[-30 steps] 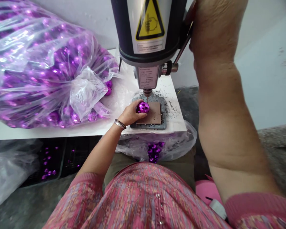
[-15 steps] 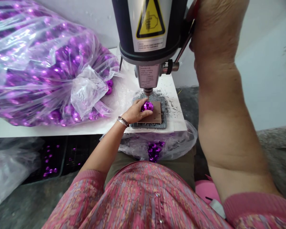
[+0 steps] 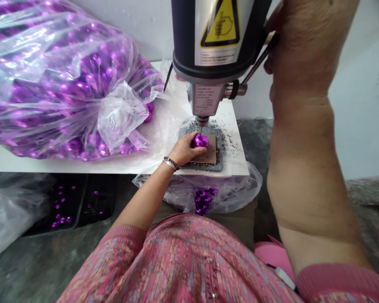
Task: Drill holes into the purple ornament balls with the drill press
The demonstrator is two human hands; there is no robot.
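My left hand (image 3: 185,149) is closed around a purple mirrored ball (image 3: 201,141), thumb in front. It keeps the ball on a brown board (image 3: 208,157) lying over the grey base (image 3: 219,162) of a drill press (image 3: 205,94). Directly above the ball is the thin drill bit (image 3: 201,129); whether its tip touches the ball I cannot tell. Up at the right, my right hand (image 3: 312,38) grips the press's feed lever (image 3: 255,67), its fingers partly hidden and cut off by the frame's top.
A big clear bag (image 3: 60,92) of purple balls covers the left of the white table (image 3: 66,166). Dark shavings (image 3: 230,145) surround the base. Below the front edge, an open plastic bag (image 3: 240,193) holds more balls. Black crates (image 3: 66,206) stand on the floor at left.
The view has shifted, so the press and both hands sit further right in the picture. My left hand still has the ball under the bit, and my right hand stays on the lever.
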